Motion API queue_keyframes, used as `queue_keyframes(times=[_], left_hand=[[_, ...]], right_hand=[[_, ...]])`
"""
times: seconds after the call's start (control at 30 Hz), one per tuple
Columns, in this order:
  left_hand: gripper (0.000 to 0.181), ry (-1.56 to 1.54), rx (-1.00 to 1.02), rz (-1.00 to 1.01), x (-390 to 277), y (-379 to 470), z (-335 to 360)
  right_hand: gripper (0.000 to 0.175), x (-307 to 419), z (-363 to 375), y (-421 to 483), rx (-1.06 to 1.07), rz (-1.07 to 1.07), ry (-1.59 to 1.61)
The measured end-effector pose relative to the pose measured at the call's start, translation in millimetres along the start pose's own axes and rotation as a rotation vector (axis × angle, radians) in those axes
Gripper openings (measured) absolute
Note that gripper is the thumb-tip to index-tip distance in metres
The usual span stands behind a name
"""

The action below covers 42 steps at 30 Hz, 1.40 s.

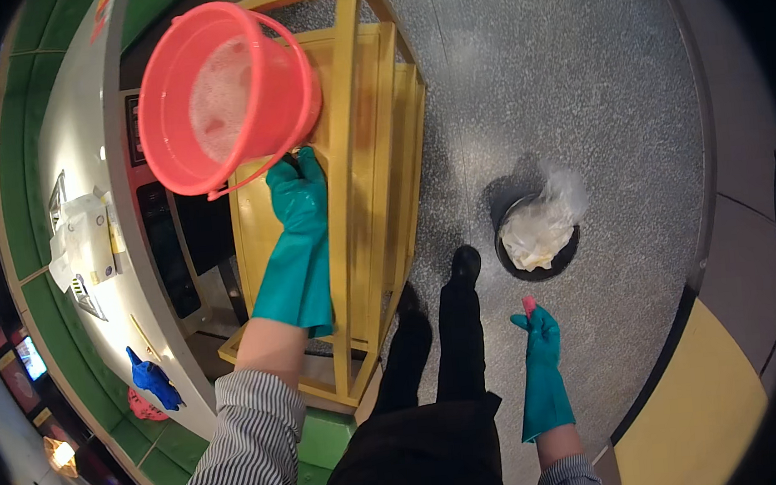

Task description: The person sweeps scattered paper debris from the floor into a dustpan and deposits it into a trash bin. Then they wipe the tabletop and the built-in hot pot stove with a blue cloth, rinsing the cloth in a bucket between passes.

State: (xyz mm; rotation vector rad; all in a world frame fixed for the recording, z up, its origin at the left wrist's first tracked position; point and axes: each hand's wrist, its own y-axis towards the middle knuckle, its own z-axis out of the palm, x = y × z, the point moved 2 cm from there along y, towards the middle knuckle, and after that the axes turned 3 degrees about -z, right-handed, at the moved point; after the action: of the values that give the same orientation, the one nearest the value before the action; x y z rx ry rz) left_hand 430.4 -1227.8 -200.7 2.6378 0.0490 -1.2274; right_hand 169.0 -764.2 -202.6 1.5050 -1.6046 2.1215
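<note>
My left hand (pixel 301 201), in a teal rubber glove, reaches over the top shelf of a yellow tiered cart (pixel 349 177), just below a red plastic bucket (pixel 288 100). Foamy liquid (pixel 220 91) fills part of the bucket, and its handle (pixel 256 177) hangs down beside my fingers. Something small and dark shows between the fingertips; whether they grip it is unclear. My right hand (pixel 542 333), gloved alike, is low over the floor on the right. A small pink piece (pixel 529 305), perhaps cloth, is pinched in its fingers.
Beyond my right hand stands a black bin (pixel 541 273) with a crumpled, pale plastic liner (pixel 537 231). On the left, a white table (pixel 74 158) bears papers (pixel 84 246) and a blue cloth (pixel 155 380). A green padded bench (pixel 27 175) runs behind it. Speckled grey floor (pixel 554 92) lies right of the cart.
</note>
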Motion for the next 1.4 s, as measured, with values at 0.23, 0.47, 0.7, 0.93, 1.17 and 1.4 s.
queue_keyframes(times=[0.23, 0.47, 0.7, 0.93, 1.17, 1.4], left_hand=[[0.046, 0.483, 0.484, -0.270, -35, 30, 1], [0.034, -0.383, 0.423, -0.678, -1, 21, -19], [0.043, -0.515, 0.367, -0.617, -63, -41, -39], [0.037, -0.090, 0.058, -0.180, -133, -35, -101], [0.037, -0.463, 0.766, -0.436, -255, -194, -38], [0.042, 0.145, 0.976, -0.217, -90, -337, 152]], right_hand=[[0.034, 2, 39, 4, 0.132, 0.062, -0.138], [0.037, 0, 44, 7, 0.098, 0.209, -0.190], [0.032, -41, -9, 61, -0.043, -0.043, -0.123], [0.042, -23, -56, 130, -0.364, -0.027, -0.205], [0.041, -31, -60, 129, -0.165, -0.012, -0.207], [0.033, -24, -26, 97, -0.266, -0.034, -0.123]])
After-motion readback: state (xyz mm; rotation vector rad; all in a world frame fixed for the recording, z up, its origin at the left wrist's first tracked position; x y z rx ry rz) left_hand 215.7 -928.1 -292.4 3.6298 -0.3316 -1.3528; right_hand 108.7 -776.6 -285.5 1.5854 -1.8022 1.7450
